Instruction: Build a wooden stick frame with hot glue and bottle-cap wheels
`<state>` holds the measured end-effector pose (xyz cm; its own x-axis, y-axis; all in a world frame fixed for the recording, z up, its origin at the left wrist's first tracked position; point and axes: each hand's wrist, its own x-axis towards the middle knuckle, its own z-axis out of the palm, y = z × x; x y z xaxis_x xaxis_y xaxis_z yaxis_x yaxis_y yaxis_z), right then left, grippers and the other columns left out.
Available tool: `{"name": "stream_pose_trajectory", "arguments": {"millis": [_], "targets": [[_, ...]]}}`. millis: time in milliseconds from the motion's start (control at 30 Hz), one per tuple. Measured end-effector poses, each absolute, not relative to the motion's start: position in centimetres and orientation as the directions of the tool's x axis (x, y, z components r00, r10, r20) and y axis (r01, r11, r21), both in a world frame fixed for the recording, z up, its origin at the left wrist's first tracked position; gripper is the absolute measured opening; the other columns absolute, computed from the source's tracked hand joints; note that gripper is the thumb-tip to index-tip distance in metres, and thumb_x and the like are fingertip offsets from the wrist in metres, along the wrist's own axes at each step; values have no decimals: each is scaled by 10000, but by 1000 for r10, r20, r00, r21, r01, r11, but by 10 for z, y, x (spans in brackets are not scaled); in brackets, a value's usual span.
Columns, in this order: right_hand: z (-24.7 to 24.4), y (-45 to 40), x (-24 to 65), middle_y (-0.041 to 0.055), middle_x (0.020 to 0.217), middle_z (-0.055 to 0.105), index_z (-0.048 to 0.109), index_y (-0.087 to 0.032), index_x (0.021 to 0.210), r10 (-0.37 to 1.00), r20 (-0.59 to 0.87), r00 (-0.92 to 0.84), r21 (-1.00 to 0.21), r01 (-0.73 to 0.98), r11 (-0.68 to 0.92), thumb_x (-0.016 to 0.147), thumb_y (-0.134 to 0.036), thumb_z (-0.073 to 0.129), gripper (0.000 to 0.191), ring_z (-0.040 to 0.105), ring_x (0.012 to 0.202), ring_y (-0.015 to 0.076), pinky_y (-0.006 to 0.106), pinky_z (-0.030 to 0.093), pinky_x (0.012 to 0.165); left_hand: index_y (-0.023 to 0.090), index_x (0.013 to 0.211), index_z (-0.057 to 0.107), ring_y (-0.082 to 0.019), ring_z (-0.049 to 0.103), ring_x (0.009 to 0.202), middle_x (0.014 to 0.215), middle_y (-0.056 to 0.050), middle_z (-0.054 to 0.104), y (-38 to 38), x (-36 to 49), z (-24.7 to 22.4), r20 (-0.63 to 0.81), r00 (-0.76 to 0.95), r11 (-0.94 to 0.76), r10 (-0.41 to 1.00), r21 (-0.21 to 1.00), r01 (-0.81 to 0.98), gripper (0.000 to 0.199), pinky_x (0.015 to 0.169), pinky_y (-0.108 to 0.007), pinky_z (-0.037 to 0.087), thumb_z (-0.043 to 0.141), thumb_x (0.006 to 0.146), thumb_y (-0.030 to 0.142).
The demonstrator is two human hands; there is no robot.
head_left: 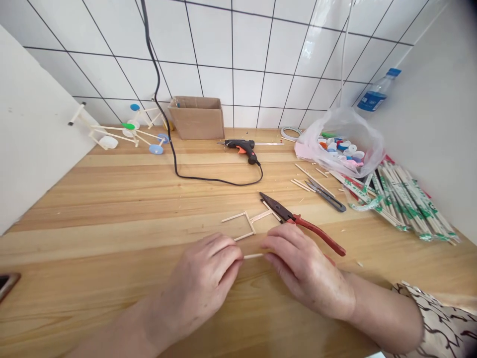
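Note:
A short wooden stick (253,256) stretches between my two hands, low over the wooden table. My left hand (210,268) pinches its left end. At the right end, the fingers of my right hand (298,263) are closed on the stick too. Just beyond my hands lies a small frame of joined sticks (250,223), partly hidden by my left fingers. Long-nose pliers (286,211) with red handles rest over the frame's right part, and my right hand covers some of one handle.
Behind are a black glue gun (244,148) with its cord, a cardboard box (199,119) and stick models with bottle-cap wheels (128,132). To the right lie snips (326,195), loose sticks, a plastic bag (343,144) of caps, wrapped chopsticks (410,199) and a bottle (376,93).

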<state>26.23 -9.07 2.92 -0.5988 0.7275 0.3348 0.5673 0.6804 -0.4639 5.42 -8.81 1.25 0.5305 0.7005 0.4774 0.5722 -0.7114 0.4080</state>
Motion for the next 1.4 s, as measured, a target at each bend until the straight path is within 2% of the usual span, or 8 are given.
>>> {"name": "stream_pose_trajectory", "arguments": {"millis": [167,433,933,1400], "targets": [[28,-83,270,120,911,621,616,-135,926,737,367,-567,-409,614,675,898,-88,439,186,564,857,230,390,505,766,166,725,583,-169,586,612,670,-23,626,-87,54,6,407,558,-683,723,305,664,256,570,-291,484,409,892,79],[26,-84,273,96,866,611,618,-130,916,734,310,-604,-431,599,675,883,-72,457,174,544,857,229,399,489,788,168,778,612,-176,599,668,718,-30,636,-86,52,2,363,542,-648,758,333,684,237,622,-296,499,421,901,100],[25,-84,274,91,872,618,616,-143,916,730,305,-611,-421,601,679,891,-91,450,176,559,856,227,404,483,782,162,708,618,-170,593,632,661,-30,624,-79,51,4,395,528,-639,752,239,731,263,594,-293,491,433,885,99],[27,-86,273,88,856,610,613,-146,897,732,300,-612,-432,597,676,887,-85,451,173,551,840,228,401,471,772,161,691,617,-179,579,622,647,-31,616,-78,51,4,390,520,-624,760,212,752,261,583,-311,483,443,877,108]]}}
